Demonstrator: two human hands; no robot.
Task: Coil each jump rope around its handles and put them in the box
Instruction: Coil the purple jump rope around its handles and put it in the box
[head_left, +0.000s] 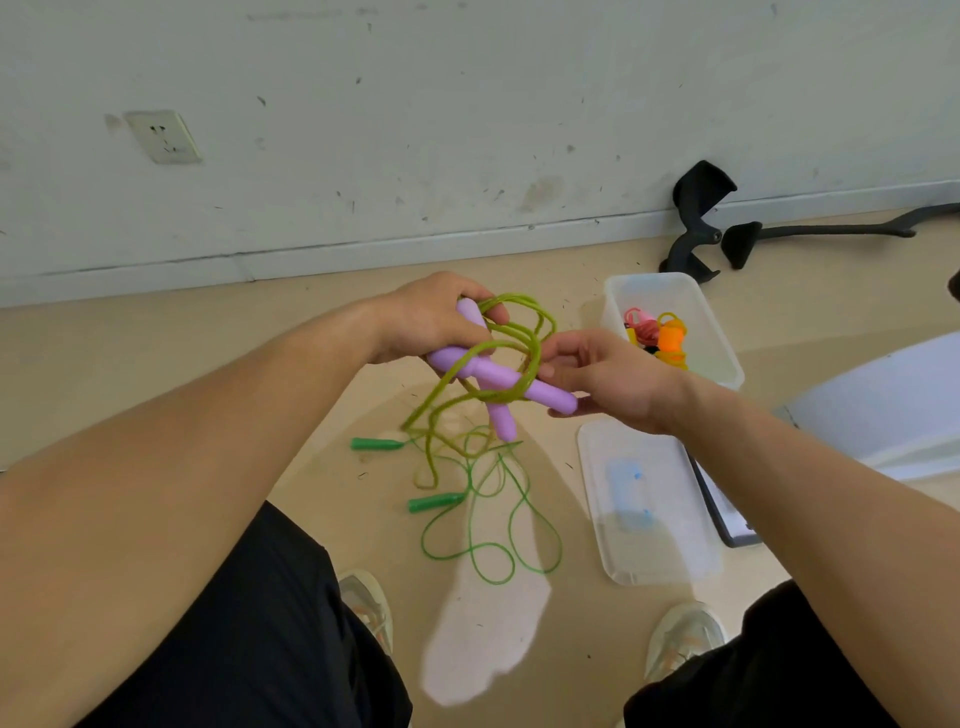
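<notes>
My left hand grips two crossed purple handles of a jump rope above the floor. Its yellow-green rope loops loosely around the handles and hangs down below them. My right hand pinches the rope beside the end of one handle. On the floor below lies a second jump rope, its green handles apart and its thin green cord spread in loops. A clear plastic box stands to the right and holds coiled ropes in orange, yellow and pink.
The box's clear lid lies on the floor near my right foot, over a dark tablet-like slab. A black chair part rests against the wall behind the box. My shoes and knees fill the bottom of the view.
</notes>
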